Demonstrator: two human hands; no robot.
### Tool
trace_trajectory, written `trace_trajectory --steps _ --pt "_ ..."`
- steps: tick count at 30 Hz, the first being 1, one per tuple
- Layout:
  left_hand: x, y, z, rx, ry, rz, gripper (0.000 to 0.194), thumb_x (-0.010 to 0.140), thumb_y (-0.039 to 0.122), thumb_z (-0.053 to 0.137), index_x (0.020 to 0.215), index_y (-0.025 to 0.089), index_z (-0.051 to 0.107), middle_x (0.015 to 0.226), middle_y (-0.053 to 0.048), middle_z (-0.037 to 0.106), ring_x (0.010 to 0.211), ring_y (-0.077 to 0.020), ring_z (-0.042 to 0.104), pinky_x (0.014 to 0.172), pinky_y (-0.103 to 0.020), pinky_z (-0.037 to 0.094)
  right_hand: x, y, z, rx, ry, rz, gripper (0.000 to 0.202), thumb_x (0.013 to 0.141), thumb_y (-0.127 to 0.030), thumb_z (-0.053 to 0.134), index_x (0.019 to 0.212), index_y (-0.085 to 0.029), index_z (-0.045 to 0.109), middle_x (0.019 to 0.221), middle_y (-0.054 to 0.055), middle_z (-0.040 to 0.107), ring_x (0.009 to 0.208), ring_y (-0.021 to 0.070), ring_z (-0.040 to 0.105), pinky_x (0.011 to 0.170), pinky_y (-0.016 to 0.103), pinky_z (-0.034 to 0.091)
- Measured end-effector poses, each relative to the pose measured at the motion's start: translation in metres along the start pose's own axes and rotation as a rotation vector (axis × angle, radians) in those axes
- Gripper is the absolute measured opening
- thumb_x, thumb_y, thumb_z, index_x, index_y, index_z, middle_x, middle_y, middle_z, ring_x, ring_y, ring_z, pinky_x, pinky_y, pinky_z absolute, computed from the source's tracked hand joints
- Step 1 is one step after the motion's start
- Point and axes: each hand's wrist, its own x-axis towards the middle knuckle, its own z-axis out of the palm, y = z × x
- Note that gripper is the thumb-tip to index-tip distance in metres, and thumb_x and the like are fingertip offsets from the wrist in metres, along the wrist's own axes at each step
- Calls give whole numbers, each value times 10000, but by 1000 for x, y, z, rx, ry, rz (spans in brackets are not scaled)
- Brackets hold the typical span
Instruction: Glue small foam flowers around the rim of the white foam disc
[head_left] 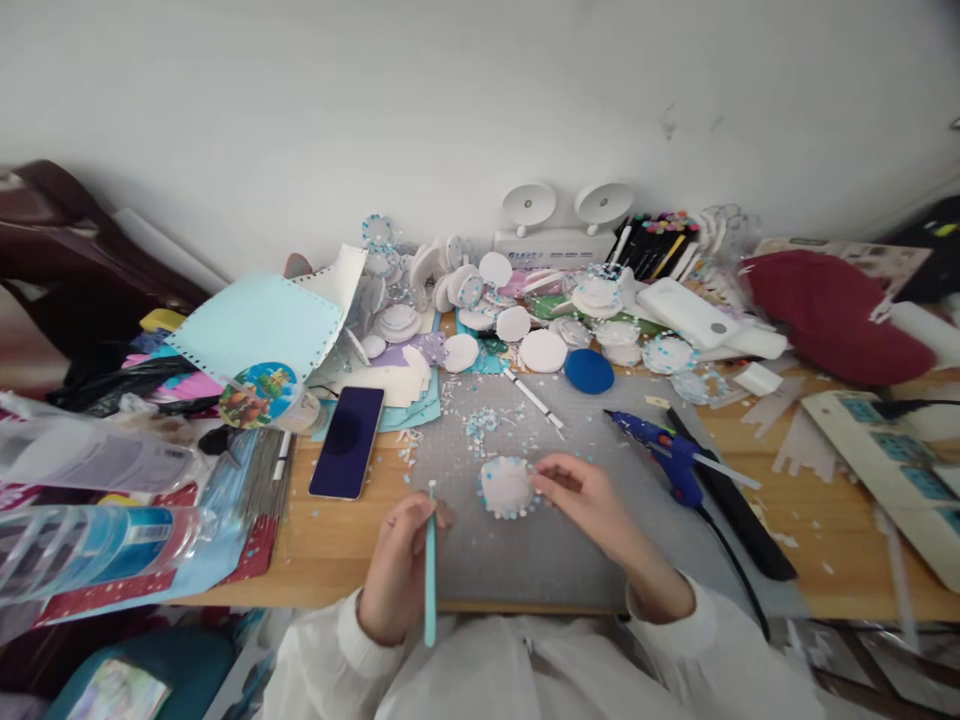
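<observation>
My left hand [405,550] is closed around a slim teal stick-like tool [430,590], held nearly upright. A tiny white bit shows at its upper tip; I cannot tell how it is attached. To the right, my right hand [585,495] pinches the right edge of a white disc [505,487] with small blue and white pieces around its rim. The disc is over the grey cutting mat [480,570]. Just beyond it lies a loose scatter of small blue and white paper bits [484,428]. The two hands are apart, with the disc between them.
A blue glue gun [660,445] with its cord lies right, beside a long black bar [742,520]. Behind are a blue disc [589,371], a white pen [534,398] and piled white discs [543,351]. A phone [347,442] lies left; a power strip [885,470] sits far right.
</observation>
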Motion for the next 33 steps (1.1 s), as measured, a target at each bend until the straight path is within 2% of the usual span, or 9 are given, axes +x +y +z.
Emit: trace_trajectory --steps 4,7,10,13,16,21,24,28,33 --pt "-7 24 -22 -189 60 42 327 753 287 635 510 150 463 468 54 324 502 -80 305 634 -239 417 -20 -1 -33 185 225 111 287 717 -429 715 817 -170 644 664 -7 602 567 99 530 532 215 428" --pt "-17 46 -38 -241 184 85 305 761 264 612 531 145 450 453 57 319 489 -71 295 674 -249 460 -36 4 -51 344 367 174 335 626 -418 802 801 -172 658 675 -5 611 561 87 522 521 197 427" --pt "-29 67 -45 -327 349 195 290 777 194 578 548 148 405 439 68 286 473 -67 286 710 -258 484 -48 11 -59 481 474 225 369 559 -399 847 796 -185 662 658 -15 609 538 77 522 502 181 439" --pt "-34 76 -43 -367 409 264 299 774 175 576 550 151 379 433 74 270 456 -63 253 689 -246 484 -51 16 -53 516 505 239 362 568 -389 843 808 -189 659 680 -5 621 545 89 545 496 191 469" --pt "-27 66 -36 -292 372 206 280 766 220 598 554 152 429 435 67 295 472 -67 282 701 -261 490 -47 17 -30 506 448 238 362 584 -403 827 801 -188 633 684 19 641 566 132 589 505 242 510" --pt "-9 31 -14 -283 280 36 308 749 260 646 531 149 459 447 65 325 478 -63 285 632 -229 458 -36 19 25 522 287 203 394 618 -471 786 792 -202 557 726 33 662 632 171 645 621 324 568" --pt "-5 15 3 -261 281 -85 418 734 258 686 474 167 371 423 70 261 513 -82 336 685 -246 466 -39 21 45 458 230 152 390 688 -502 719 849 -200 531 812 54 657 662 178 657 648 346 574" --pt "-3 2 15 -194 230 -78 479 745 284 694 477 186 310 434 84 205 484 -79 251 639 -241 435 -51 24 41 79 341 0 330 810 -446 593 1006 -197 501 823 52 614 638 164 609 626 343 546" --pt "0 -10 19 -137 186 -92 470 762 301 679 490 187 313 449 87 210 477 -74 213 613 -234 410 -57 26 20 -470 489 -210 417 805 -314 617 1170 -184 465 998 96 550 811 197 548 728 373 514"
